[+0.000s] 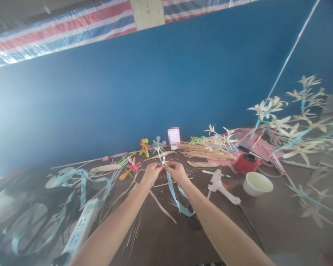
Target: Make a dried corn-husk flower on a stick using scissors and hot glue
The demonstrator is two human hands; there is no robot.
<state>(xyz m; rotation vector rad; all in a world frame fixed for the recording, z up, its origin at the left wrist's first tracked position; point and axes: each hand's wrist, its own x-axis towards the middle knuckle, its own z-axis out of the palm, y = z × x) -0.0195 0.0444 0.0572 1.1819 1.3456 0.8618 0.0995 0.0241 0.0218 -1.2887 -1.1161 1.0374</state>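
Close together over the middle of the table, my left hand (153,173) and my right hand (177,172) both pinch a small flower stem (161,156) with pale petals at its top. Fingers of both hands are closed and nearly touch. From beneath my right hand a light blue ribbon (174,195) hangs in a loop down toward the table. Pale dry strips (162,207) lie below my left hand. Just where the fingertips meet, the stem is partly hidden.
Right of my hands are a white glue gun (221,187), a white bowl (257,184), a red tape roll (246,163) and pale flower sprays (294,135). A power strip (80,227) and blue ribbon (83,184) lie left. A blue panel (155,85) stands behind.
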